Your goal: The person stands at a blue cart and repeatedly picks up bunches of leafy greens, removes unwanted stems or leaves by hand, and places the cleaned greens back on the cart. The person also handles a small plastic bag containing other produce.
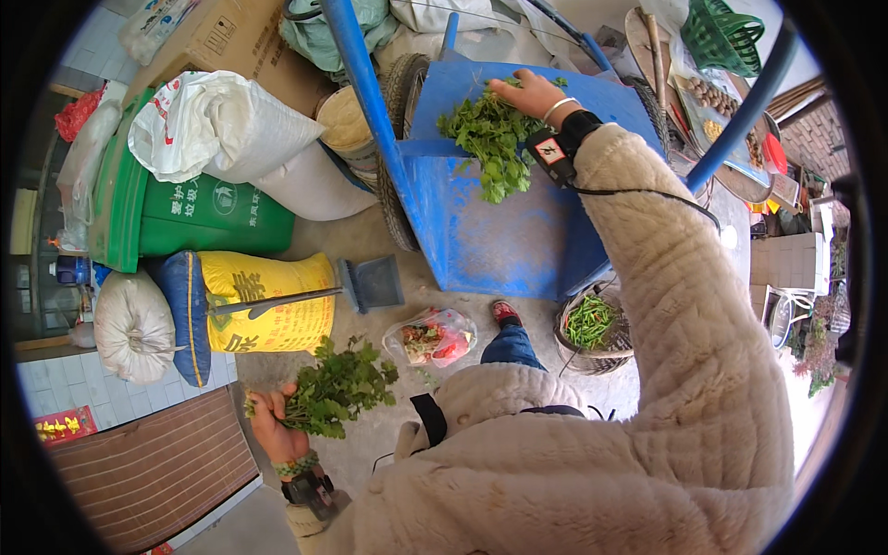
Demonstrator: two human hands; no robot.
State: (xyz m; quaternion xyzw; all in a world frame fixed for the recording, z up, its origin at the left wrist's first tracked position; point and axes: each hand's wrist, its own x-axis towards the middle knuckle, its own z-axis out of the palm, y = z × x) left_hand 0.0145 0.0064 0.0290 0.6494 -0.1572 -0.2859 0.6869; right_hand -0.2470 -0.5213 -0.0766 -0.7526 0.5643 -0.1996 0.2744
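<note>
My left hand (275, 424), at the lower left, grips a small bunch of leafy green herbs (340, 388), which looks like coriander, by its stems. The leaves point right, above the concrete floor. My right hand (533, 96) reaches over a blue metal cart (499, 257). Its fingers curl over the stem side of a larger bunch of the same herbs (489, 132). Those leaves hang over the cart's raised panel towards its lower bed; my palm hides part of the stems. Dark bands with small devices circle both wrists.
Left of the cart stand a green bin (208, 215), white sacks (236, 132), a yellow sack (277, 298) and a dustpan (371, 283). Near my foot are a plastic bag of scraps (430, 336) and a wicker basket (595, 357) holding green chillies (588, 320). Blue handle bars (746, 114) flank the cart.
</note>
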